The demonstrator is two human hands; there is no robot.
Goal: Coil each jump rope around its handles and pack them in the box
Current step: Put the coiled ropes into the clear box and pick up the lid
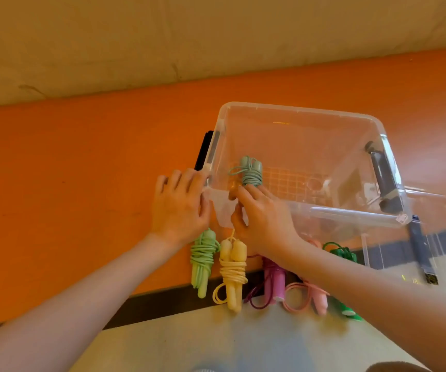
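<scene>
A clear plastic box (pixel 297 114) stands on the orange table, and one coiled teal jump rope (pixel 250 171) lies inside at its near left. My left hand (pixel 180 204) rests with relaxed fingers against the box's near-left corner. My right hand (pixel 263 216) reaches over the near rim, fingertips at the teal rope, thumb outside the wall. Along the table's front edge lie coiled ropes: light green (pixel 202 260), yellow (pixel 233 269), purple (pixel 274 280), pink (pixel 314 294) and dark green (pixel 344 264), the last three partly hidden by my right forearm.
The box has grey latch handles on its left side (pixel 212 153) and right side (pixel 384 178). A clear lid (pixel 431 237) with a grey clip lies to the right of the box. A cloth-covered wall runs behind the table.
</scene>
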